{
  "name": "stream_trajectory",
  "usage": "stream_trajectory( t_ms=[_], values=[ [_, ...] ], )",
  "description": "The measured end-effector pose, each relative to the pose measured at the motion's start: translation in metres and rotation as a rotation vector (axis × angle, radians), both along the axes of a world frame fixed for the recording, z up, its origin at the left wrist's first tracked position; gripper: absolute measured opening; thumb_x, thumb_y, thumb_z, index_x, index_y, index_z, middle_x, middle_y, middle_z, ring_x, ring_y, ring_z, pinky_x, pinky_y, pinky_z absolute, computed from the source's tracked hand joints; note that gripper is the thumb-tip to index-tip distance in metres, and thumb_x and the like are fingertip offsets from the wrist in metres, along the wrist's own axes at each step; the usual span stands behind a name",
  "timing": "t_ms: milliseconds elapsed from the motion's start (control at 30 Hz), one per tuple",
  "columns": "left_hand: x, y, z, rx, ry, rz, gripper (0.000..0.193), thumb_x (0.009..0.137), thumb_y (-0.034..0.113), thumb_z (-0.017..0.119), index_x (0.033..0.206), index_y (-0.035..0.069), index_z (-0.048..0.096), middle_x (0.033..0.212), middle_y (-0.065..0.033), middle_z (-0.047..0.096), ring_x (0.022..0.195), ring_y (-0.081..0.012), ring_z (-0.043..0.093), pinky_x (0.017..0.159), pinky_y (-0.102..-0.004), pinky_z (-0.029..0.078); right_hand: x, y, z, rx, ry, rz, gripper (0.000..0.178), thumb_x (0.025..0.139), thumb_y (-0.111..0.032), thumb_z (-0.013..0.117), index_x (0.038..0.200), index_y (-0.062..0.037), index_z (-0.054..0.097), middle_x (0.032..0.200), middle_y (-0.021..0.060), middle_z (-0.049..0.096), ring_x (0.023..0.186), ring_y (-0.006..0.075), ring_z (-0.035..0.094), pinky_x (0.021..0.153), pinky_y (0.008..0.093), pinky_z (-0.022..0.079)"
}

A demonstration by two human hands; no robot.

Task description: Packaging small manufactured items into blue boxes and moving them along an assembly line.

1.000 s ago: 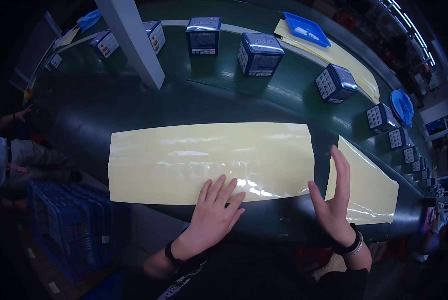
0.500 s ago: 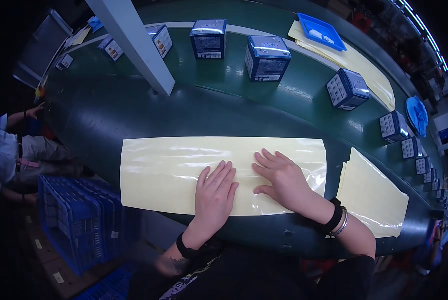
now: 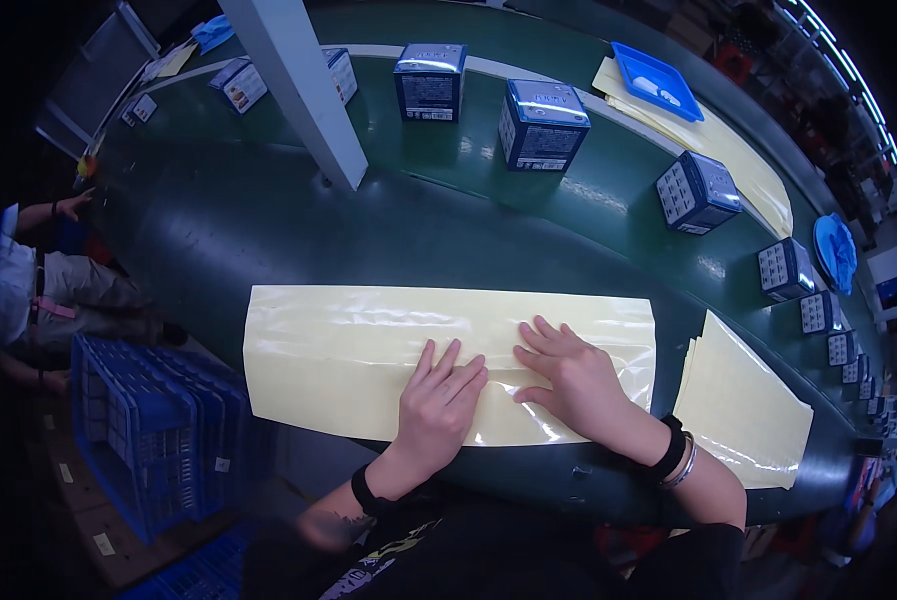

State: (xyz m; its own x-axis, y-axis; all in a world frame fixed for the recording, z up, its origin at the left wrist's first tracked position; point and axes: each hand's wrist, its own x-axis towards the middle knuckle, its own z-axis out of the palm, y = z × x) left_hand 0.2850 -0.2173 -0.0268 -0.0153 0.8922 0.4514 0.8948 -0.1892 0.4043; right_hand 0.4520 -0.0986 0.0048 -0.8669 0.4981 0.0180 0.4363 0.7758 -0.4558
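Observation:
A long, glossy pale-yellow sheet [image 3: 339,370] lies across the dark green work surface in front of me. My left hand [image 3: 439,405] rests on the sheet's middle, palm down, with its fingers stretched out. To its right, my right hand [image 3: 574,380] lies on the same sheet, fingers spread and thumb pointing left. Neither hand grips anything. Light creases and reflections run along the sheet, mostly around and right of my hands. What is under my palms is hidden.
A stack of similar yellow sheets [image 3: 744,405] lies to the right. Blue boxes [image 3: 544,125] stand along a curved green belt beyond a grey post [image 3: 299,95]. A blue tray [image 3: 657,82] sits on more yellow sheets. Blue crates [image 3: 154,430] and another person [image 3: 74,285] are at left.
My left hand has slid slightly right and its fingers have bent a little. My right hand stays spread on the sheet. The whole view has shifted slightly.

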Motion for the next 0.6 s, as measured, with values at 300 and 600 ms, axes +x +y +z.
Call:
stream_trajectory(
  t_ms=[300,600],
  values=[
    [-0.012,0.009,0.037,-0.212,-0.361,-0.107,0.007,0.080,0.003,0.064,0.086,0.001,0.061,0.098,-0.0123,0.064,0.101,-0.0315,0.060,0.095,-0.0464,0.043,0.005,0.001,0.010,0.003,-0.061,0.010,0.052,0.071,-0.025,0.077,0.115,-0.0026,0.062,0.131,0.0151,0.053,0.125,0.0293,0.048,0.102,0.0419,0.043],
    [-0.041,0.191,0.127,-0.259,-0.225,-0.165,0.010,0.077,0.011,0.068,0.083,0.003,0.065,0.091,-0.0144,0.064,0.095,-0.0306,0.059,0.083,-0.0386,0.044,-0.051,0.185,0.060,0.567,0.394,-0.240,0.051,0.068,-0.013,0.076,0.114,-0.0009,0.060,0.124,0.0188,0.056,0.115,0.0357,0.053,0.098,0.0387,0.043]
  ],
)
